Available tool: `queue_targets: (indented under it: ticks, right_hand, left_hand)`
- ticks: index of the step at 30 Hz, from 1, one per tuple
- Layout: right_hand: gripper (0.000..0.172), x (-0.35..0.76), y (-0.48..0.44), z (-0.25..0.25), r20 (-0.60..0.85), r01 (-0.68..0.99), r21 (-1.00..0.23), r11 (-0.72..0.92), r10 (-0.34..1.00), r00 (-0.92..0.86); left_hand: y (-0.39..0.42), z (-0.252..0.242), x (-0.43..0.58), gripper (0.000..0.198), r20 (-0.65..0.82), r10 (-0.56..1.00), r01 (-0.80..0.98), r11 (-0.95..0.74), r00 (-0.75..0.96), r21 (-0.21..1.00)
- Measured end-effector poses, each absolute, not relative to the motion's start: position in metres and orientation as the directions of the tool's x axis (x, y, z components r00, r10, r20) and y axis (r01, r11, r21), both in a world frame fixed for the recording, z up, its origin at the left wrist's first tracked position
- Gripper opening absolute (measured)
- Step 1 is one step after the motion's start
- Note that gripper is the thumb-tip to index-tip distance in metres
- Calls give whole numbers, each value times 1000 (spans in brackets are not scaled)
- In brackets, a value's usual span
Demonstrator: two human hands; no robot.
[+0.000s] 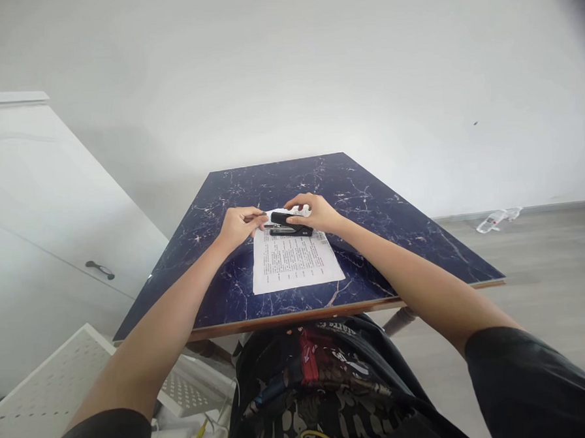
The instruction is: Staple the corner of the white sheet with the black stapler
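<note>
A black stapler [298,230] lies across printed sheets of paper [295,264] on the dark blue marbled table [372,241]. Its top appears raised from its base, and a slim metal part shows between them. My right hand [319,212] grips the stapler from the right, thumb on the near side and fingers curled over the far side. At the stapler's left end, my left hand [241,227] is closed in a pinch by the metal part. What lies between those fingertips is too small to make out. Both hands cover the upper part of the paper.
A white cabinet [41,193] with a dark handle stands on the left. Below it are a white perforated panel [60,368] and cables. A pale wall rises behind the table. On the floor at right lies a clear plastic item [498,220]. My lap is under the near edge.
</note>
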State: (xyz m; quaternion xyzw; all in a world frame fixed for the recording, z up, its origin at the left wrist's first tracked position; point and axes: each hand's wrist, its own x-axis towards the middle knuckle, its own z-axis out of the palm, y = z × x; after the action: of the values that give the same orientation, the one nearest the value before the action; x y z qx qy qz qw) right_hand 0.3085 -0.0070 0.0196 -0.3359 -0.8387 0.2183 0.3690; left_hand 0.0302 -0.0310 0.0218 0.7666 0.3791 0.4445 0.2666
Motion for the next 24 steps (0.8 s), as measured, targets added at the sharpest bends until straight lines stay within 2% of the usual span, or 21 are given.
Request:
queue_targets:
  ticks: [3, 6, 9, 14, 18, 20, 22, 24]
  right_hand:
    - [40, 302, -15, 23, 608, 166, -523, 836, 502, -615]
    - [28, 294, -23, 24, 693, -7, -451, 892, 346, -632]
    - [19, 291, -25, 24, 734, -21, -416, 909, 322, -597]
    - [17, 292, -23, 23, 719, 12, -392, 920, 314, -620]
    - [17, 295, -24, 26, 729, 49, -409, 911, 359, -583]
    - [18, 301, -22, 29, 739, 157, -445, 881, 461, -492]
    - [19, 311, -14, 31, 717, 312, -503, 806, 591, -370]
    - [22, 327, 0, 29, 671, 474, -534, 701, 692, -266]
  left_hand:
    - [-38, 24, 40, 37, 487, 773, 367, -627, 407, 687]
    - [-42, 26, 48, 37, 509, 722, 352, -681, 469, 642]
    - [-43, 25, 51, 38, 511, 702, 339, -698, 496, 631]
    - [-42, 21, 50, 41, 494, 707, 338, -689, 506, 641]
    - [-38, 22, 48, 45, 559, 694, 344, -715, 454, 608]
    - [-31, 21, 41, 45, 626, 718, 393, -694, 305, 603]
    - [-19, 18, 26, 36, 662, 743, 482, -617, 97, 622]
    - [-2, 12, 4, 25, 628, 777, 597, -485, -41, 639]
